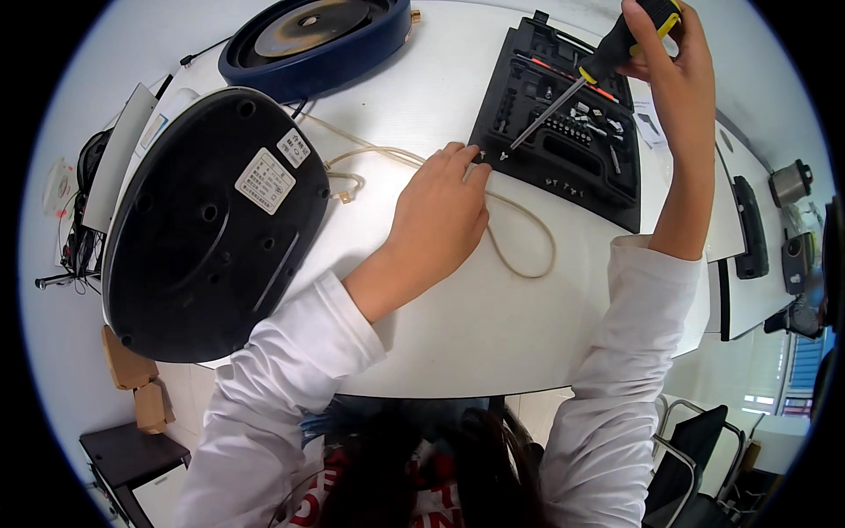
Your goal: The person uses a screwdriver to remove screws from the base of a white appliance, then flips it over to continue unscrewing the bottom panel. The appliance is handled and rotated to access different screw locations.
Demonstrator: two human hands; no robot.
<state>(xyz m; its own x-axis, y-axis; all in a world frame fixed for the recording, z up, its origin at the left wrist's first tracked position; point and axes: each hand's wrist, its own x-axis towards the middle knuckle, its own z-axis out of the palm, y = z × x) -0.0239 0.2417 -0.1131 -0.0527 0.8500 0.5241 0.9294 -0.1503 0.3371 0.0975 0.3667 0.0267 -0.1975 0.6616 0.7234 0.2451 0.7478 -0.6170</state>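
The screwdriver [604, 60] is gripped by its handle in the right hand [685, 75], the fingers wrapped around it and the shaft slanted down to the left over the open tool case [616, 201], near the counter's [422, 352] far right. A small screw [503, 156] is seen at the tip; whether it is stuck there cannot be told. For good control, the shaft should probably be kept steady and in line with the screw, so that it is not knocked loose. The left hand [440, 209] is curled beside the case's near left corner, fingertips drawn together; whether anything is pinched cannot be told.

In the case, rows of bits [563, 128] are seated in slots, an orange-red rod is laid further back, and small loose pieces [563, 187] are gathered along the near edge; these are best left undisturbed. Toward the counter's left edge, an appliance [189, 264] is propped, black underside exposed.
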